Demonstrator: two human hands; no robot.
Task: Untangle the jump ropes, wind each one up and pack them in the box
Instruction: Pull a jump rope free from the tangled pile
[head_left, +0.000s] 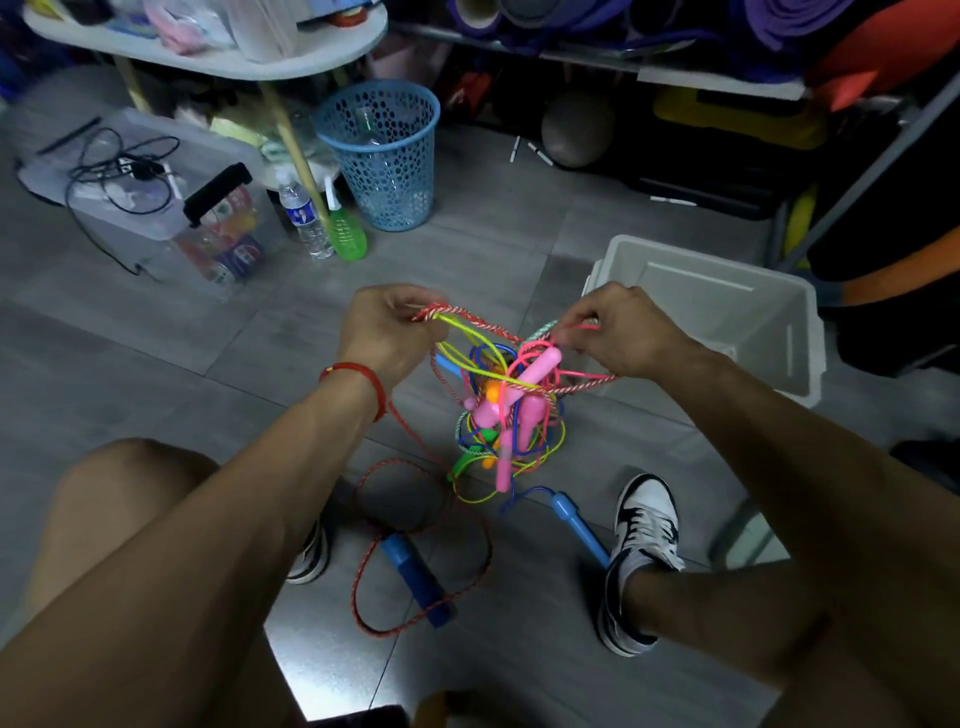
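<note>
A seated person held a knot of jump ropes (506, 395) above the grey tiled floor (519, 218), between the knees. The left hand (387, 332) pinched a red-and-white braided rope (467, 318) together with a yellow cord (457, 325), fingers curled round both. The right hand (618, 332) pinched a pink cord (584, 328) at the top of the tangle, where pink handles (524, 379) hung among blue, green and yellow loops. The braided rope trailed down to the floor in a loose ring round a blue handle (415, 579); a second blue handle (574, 517) lay beside the right shoe (641, 545). The open white box (779, 322) stood on the floor just beyond the right hand. A blue mesh bin (382, 156) stood farther back.
</note>
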